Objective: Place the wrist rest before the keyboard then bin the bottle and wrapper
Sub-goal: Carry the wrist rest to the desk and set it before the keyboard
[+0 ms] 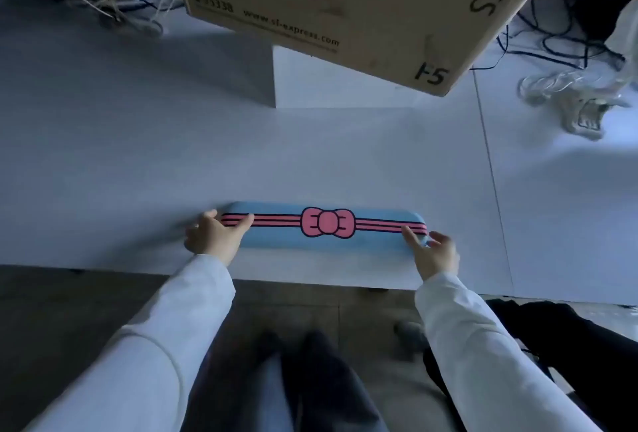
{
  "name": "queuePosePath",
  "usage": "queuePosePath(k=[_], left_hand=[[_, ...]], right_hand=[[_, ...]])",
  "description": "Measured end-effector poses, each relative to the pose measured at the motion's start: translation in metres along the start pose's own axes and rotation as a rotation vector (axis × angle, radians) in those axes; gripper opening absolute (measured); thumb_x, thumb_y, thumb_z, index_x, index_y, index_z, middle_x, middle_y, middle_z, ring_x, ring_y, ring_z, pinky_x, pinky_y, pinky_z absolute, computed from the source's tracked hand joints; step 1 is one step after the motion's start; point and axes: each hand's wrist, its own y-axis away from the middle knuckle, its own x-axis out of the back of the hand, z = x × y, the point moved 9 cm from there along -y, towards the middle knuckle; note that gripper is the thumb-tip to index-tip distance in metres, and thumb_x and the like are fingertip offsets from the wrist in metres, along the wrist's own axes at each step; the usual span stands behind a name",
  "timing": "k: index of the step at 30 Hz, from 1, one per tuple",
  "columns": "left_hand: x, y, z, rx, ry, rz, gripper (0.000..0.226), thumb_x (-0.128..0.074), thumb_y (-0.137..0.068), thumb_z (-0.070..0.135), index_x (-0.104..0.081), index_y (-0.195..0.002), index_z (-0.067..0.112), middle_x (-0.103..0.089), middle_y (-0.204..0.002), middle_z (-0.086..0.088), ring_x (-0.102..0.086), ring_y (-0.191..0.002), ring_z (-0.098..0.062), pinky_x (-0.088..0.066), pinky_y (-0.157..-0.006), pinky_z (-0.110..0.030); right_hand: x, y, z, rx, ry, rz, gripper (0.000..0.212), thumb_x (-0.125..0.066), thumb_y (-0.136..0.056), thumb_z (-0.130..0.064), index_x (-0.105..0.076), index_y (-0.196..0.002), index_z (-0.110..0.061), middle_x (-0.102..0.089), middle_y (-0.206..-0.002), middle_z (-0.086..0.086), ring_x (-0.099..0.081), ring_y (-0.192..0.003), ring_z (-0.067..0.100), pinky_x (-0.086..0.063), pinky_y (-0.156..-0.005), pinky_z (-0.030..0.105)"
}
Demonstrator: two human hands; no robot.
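A long blue wrist rest [376, 241] with pink stripes and a pink bow lies flat on the white table [138, 155], near its front edge. My left hand [214, 236] grips its left end, thumb on top. My right hand [431, 252] holds its right end, fingers spread over the corner. A crumpled clear plastic bottle [566, 100] lies at the far right of the table. No keyboard or wrapper is in view.
A large cardboard box [345, 0] stands at the back centre, overhanging a white block [331, 86]. Cables [114, 0] tangle at the back left and dark cords [566, 41] at the back right. A seam [490, 162] splits the tabletop on the right.
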Motion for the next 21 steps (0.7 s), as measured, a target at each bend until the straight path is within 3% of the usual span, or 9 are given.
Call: queuePosePath(k=[2, 6, 10, 13, 16, 21], left_hand=[[-0.001, -0.003, 0.003, -0.012, 0.029, 0.004, 0.089, -0.064, -0.055, 0.064, -0.052, -0.121, 0.005, -0.059, -0.125, -0.024, -0.050, -0.118, -0.042, -0.041, -0.102, -0.048], [-0.006, -0.004, 0.000, 0.045, 0.092, 0.011, 0.087, -0.073, -0.065, 0.049, -0.041, -0.135, 0.009, -0.049, -0.139, -0.016, -0.040, -0.133, -0.033, -0.032, -0.111, -0.043], [-0.003, -0.007, 0.003, 0.028, 0.103, 0.000, 0.083, -0.070, -0.039, 0.063, -0.064, -0.106, 0.014, -0.070, -0.110, -0.010, -0.059, -0.112, -0.032, -0.045, -0.100, -0.046], [-0.004, -0.009, 0.000, 0.025, 0.184, -0.007, 0.062, -0.072, -0.039, 0.047, -0.067, -0.091, 0.013, -0.073, -0.099, -0.012, -0.063, -0.104, -0.034, -0.049, -0.096, -0.046], [-0.001, -0.005, -0.002, 0.034, 0.295, 0.026, 0.066, -0.077, -0.040, 0.034, -0.053, -0.099, 0.016, -0.064, -0.117, -0.014, -0.059, -0.113, -0.031, -0.046, -0.100, -0.045], [0.000, 0.010, 0.003, -0.001, 0.477, 0.038, 0.066, -0.074, -0.068, -0.002, -0.041, -0.125, 0.001, -0.052, -0.111, -0.007, -0.053, -0.101, -0.020, -0.039, -0.090, -0.028]], right_hand=[[-0.004, -0.006, 0.004, -0.024, 0.008, -0.015, 0.071, -0.072, -0.069, -0.044, -0.051, -0.124, -0.004, -0.055, -0.129, 0.020, -0.045, -0.125, 0.034, -0.036, -0.108, 0.042], [-0.011, -0.014, 0.009, -0.077, 0.009, -0.044, 0.074, -0.071, -0.071, -0.043, -0.045, -0.131, -0.007, -0.046, -0.135, 0.019, -0.037, -0.128, 0.030, -0.031, -0.106, 0.037], [-0.009, -0.022, 0.007, -0.111, -0.007, -0.042, 0.073, -0.072, -0.069, -0.044, -0.048, -0.128, -0.008, -0.046, -0.134, 0.019, -0.039, -0.127, 0.031, -0.034, -0.105, 0.038], [-0.011, -0.025, 0.004, -0.082, 0.069, -0.084, 0.061, -0.069, -0.070, -0.047, -0.061, -0.112, -0.003, -0.061, -0.114, 0.021, -0.052, -0.113, 0.036, -0.044, -0.097, 0.041], [-0.014, -0.026, -0.002, -0.070, -0.022, -0.148, 0.053, -0.069, -0.075, -0.033, -0.056, -0.111, 0.004, -0.058, -0.098, 0.014, -0.056, -0.092, 0.030, -0.050, -0.092, 0.045], [-0.021, -0.015, -0.012, -0.116, -0.381, -0.260, 0.035, -0.066, -0.080, -0.013, -0.048, -0.108, -0.004, -0.049, -0.109, 0.016, -0.054, -0.101, 0.031, -0.051, -0.081, 0.040]])
